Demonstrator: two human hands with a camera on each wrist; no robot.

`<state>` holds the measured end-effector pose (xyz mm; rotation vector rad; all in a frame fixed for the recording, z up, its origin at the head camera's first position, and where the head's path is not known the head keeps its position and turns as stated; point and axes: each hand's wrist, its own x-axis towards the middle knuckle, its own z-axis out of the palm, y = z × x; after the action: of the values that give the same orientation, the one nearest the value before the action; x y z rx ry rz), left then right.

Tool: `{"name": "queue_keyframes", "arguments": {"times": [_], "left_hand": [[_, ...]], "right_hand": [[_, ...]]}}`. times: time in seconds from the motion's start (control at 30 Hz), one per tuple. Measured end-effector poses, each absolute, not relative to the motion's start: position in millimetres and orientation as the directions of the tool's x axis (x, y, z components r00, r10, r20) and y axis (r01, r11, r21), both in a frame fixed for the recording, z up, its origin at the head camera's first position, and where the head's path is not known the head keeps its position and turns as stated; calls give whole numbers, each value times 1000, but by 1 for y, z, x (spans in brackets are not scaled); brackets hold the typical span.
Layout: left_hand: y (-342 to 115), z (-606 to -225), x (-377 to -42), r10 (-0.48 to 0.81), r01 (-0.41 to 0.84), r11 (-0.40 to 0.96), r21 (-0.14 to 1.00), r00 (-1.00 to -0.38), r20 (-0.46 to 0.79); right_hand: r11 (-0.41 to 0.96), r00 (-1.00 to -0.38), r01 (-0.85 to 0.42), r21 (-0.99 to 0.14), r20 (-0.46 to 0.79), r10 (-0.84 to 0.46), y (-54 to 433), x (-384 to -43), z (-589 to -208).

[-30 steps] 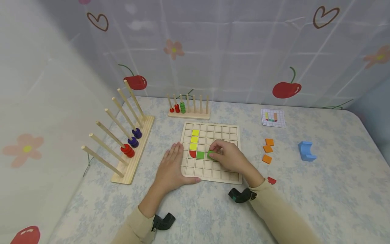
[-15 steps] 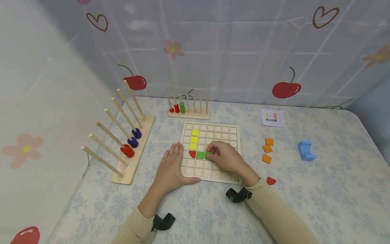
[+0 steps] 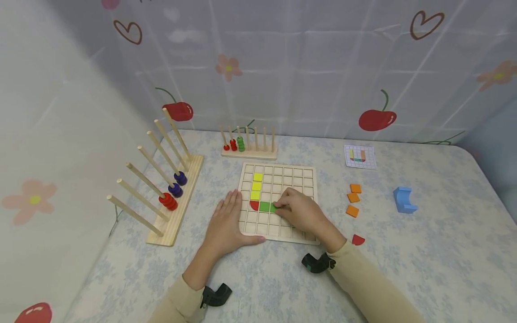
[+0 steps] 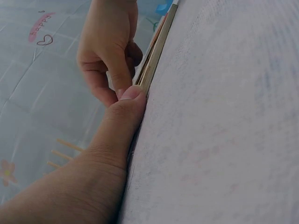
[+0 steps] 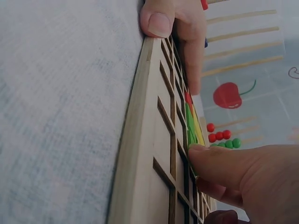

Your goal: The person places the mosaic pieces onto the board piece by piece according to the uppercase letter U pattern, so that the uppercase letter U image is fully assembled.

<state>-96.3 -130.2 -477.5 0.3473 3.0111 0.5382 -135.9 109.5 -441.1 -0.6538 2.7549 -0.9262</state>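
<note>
A wooden grid board lies flat on the table. My left hand rests along its left side with fingers straight, the thumb at the near edge. In one column sit several yellow square tiles, with a red rounded tile below them. Beside the red one lies a green square tile. A second green tile is in the adjoining cell to the right, and the thumb and forefinger of my right hand pinch its right side. The right wrist view shows the thumb against the green row.
Orange square tiles and a red rounded tile lie right of the board. Farther off are a pattern card and a blue curved block. Peg racks with rings stand left and behind.
My right hand has moved slightly left and set the second green tile level into the cell beside the first. The left hand has stayed in place.
</note>
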Motion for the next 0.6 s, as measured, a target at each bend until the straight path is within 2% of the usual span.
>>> {"name": "queue_keyframes", "arguments": {"times": [0.17,0.4,0.6], "left_hand": [[-130,-478,-96,229,205,912,355,-973,-28],[-130,-479,-96,225,201,913,354,-974,-28],[-130,-480,-97,232,209,910,358,-973,-20]], "right_hand": [[693,-883,-354,-628,-20,-469,121,-126,-439],[664,-900,-291,-689,-38,-434,160,-113,-436],[687,-915,-298,-663,-7,-404,203,-102,-435]]}}
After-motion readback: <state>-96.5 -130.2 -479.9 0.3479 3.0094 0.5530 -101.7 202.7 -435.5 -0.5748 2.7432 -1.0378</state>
